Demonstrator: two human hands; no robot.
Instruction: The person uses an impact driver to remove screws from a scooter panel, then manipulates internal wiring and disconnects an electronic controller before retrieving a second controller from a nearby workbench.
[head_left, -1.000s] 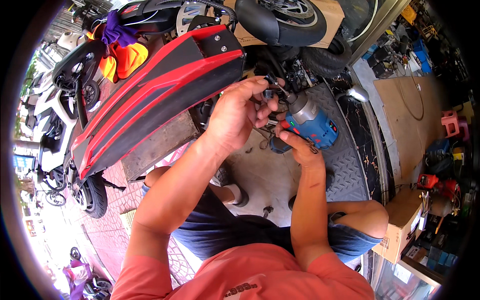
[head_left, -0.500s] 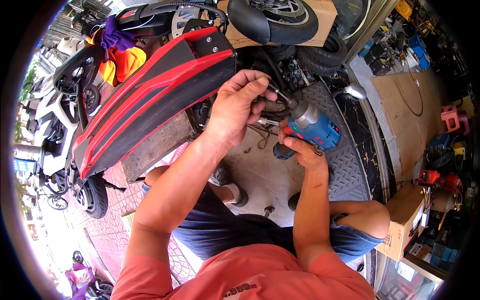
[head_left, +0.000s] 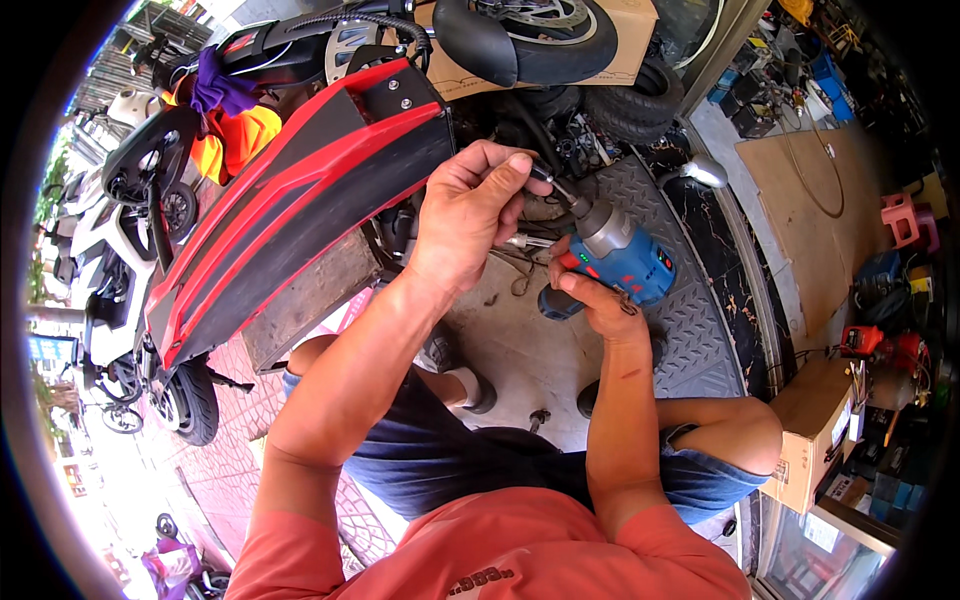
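My left hand is closed, pinching a small black part at the tip of the driver's bit, just above the metal nose. My right hand grips the handle of a blue cordless driver, whose bit points up and leftward toward my left fingers. Left of both hands lies a long red-and-black scooter panel, with two bolts near its upper end. The small part is mostly hidden by my fingers.
A wheel rests on cardboard above, near loose tires. Scooters stand at left. A textured grey mat lies at right, beyond it boxes, red stools and assorted tools.
My left fingers have drawn tighter around the small black part at the bit. The driver has shifted slightly, and the surroundings moved slightly leftward and upward in the view.
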